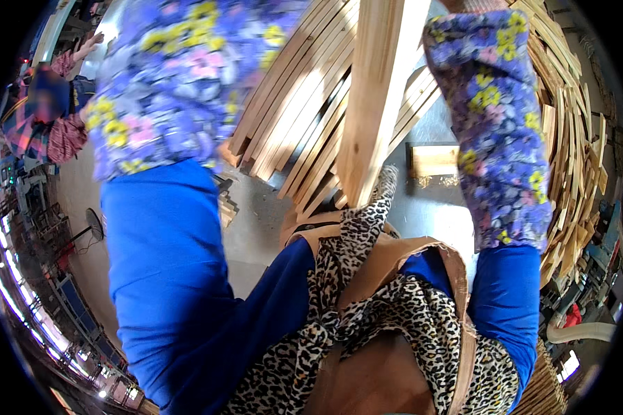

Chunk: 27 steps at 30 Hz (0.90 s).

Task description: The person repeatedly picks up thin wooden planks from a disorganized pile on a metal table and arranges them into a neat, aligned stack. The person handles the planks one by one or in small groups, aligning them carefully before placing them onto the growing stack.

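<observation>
A pale wooden board (374, 104) runs from the top edge down toward my body, its near end close to my apron (387, 266). My left arm, in a blue sleeve and a flowered sleeve cover (180, 90), reaches up past the top edge, so my left hand is out of sight. On the right, my other flowered sleeve cover (495, 131) extends to the top edge. Only a sliver of a reddish, textured surface, probably my gloved right hand (472, 5), shows beyond its cuff; its fingers are hidden. Whether either hand touches the board cannot be seen.
Long wooden strips (301, 97) lie side by side beyond the board on a grey metal surface (422, 200). A short wood block (432, 160) sits near my right forearm. More strips (567, 159) are stacked at right. Another person (48, 104) is at far left, near a fan (93, 223).
</observation>
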### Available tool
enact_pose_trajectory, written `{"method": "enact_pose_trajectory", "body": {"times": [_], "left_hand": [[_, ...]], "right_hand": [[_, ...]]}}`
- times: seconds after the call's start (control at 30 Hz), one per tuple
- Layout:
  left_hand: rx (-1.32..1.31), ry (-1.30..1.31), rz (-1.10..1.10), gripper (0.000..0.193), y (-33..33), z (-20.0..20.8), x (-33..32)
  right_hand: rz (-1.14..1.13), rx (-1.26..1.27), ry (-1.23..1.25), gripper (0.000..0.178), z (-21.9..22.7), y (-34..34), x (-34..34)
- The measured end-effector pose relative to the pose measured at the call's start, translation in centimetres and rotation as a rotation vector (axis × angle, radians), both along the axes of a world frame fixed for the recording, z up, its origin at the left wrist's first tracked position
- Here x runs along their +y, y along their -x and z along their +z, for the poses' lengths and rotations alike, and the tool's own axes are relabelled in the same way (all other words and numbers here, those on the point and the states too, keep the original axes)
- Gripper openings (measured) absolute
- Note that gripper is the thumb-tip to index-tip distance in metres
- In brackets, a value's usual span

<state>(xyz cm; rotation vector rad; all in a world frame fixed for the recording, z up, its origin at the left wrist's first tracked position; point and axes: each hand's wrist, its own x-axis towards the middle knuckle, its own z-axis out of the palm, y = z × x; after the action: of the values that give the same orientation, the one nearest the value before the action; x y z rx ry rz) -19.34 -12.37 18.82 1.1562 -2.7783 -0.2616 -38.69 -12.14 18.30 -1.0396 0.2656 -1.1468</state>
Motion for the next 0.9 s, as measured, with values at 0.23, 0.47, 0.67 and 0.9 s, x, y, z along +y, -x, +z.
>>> {"method": "enact_pose_trajectory", "body": {"times": [0.23, 0.47, 0.67, 0.9], "left_hand": [[-0.318, 0.844, -0.396, 0.101, -5.6, 5.5, 2.7], [-0.243, 0.022, 0.191, 0.081, -10.3, -7.3, 12.1], [0.191, -0.480, 0.795, 0.090, -16.0, -15.0, 15.6], [0.154, -0.473, 0.798, 0.074, -26.0, -23.2, 12.1]], "right_hand": [[0.235, 0.616, 0.055, 0.059, 0.9, -0.8, 2.5], [-0.222, 1.432, 0.832, 0.072, -3.1, 0.1, 8.3], [-0.748, 1.019, -0.155, 0.071, -10.7, 14.8, 17.2], [-0.794, 1.079, -0.649, 0.064, -21.7, 20.7, 34.1]]}}
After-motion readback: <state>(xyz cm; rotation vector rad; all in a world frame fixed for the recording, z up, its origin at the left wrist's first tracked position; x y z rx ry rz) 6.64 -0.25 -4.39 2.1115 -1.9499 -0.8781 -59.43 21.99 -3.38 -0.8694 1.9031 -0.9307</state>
